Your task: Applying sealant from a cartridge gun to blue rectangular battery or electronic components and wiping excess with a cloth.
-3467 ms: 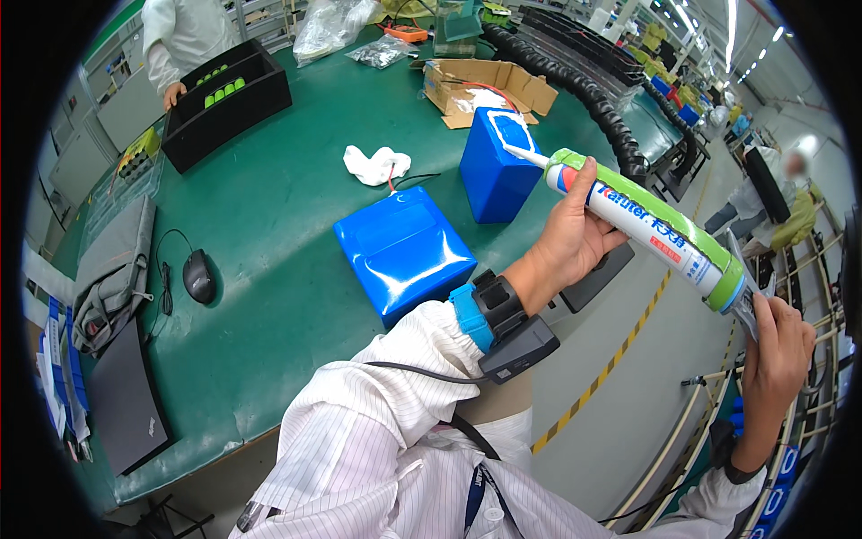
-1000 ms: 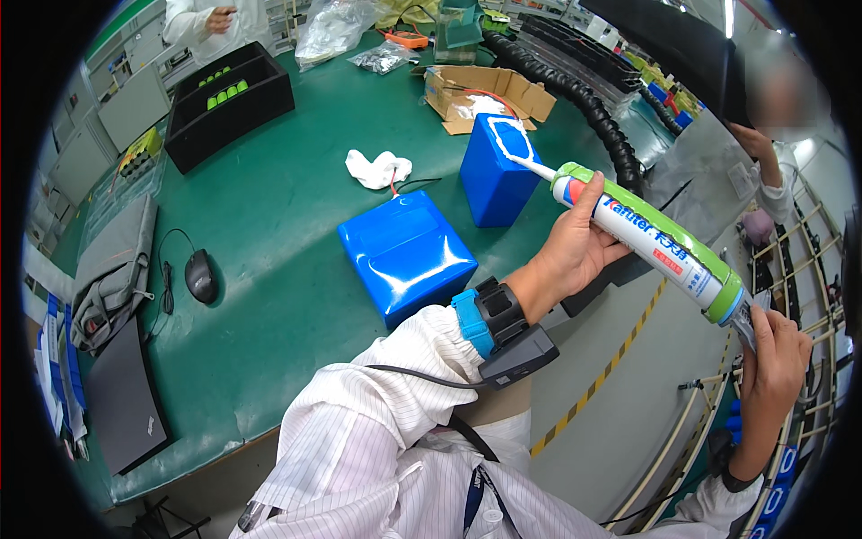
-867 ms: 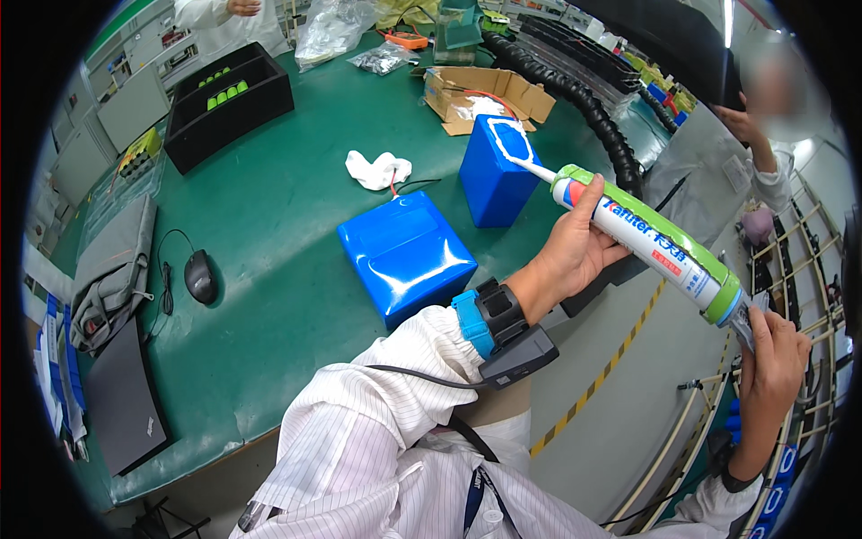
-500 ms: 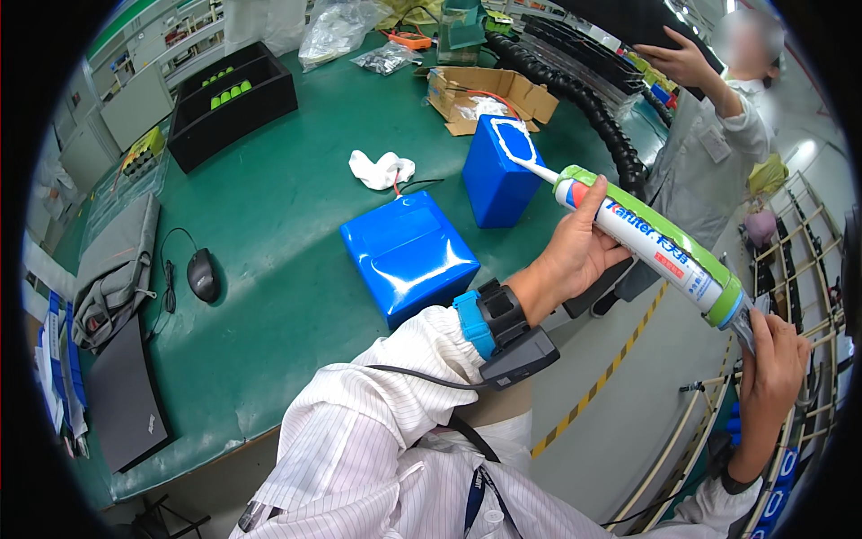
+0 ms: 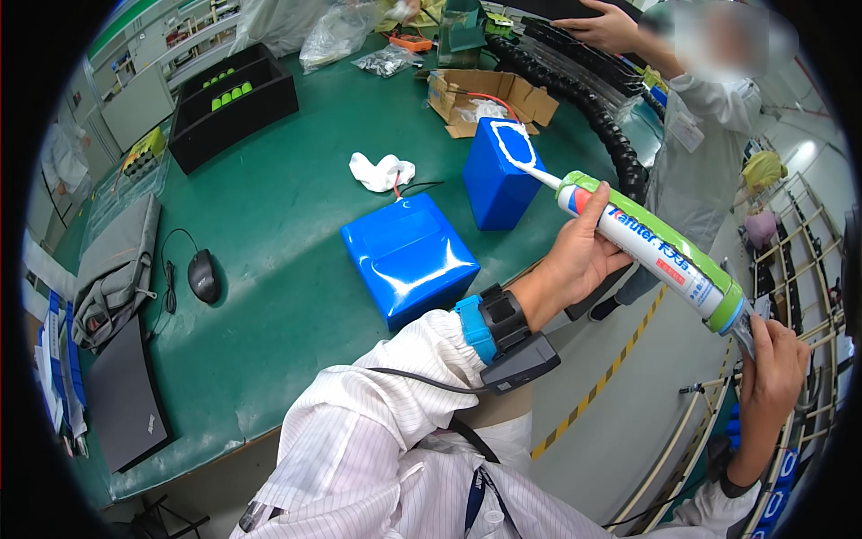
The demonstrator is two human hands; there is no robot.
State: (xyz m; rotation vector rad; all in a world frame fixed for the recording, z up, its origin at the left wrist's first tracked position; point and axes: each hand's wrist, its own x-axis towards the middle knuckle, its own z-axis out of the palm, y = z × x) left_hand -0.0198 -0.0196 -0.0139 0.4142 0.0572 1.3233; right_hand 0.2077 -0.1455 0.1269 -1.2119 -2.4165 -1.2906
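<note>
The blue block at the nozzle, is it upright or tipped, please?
Upright: the blue block stands on the table, narrow face up.

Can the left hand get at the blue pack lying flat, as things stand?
Probably not freely: the left hand is supporting the white-and-green tube. If it let go, likely yes: the flat blue pack lies close by that arm's sleeve, its top uncovered.

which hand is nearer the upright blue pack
Left. The left hand holds the front of the tube, down and right of the upright blue pack; the right hand, at the tube's rear, is farther right.
</note>
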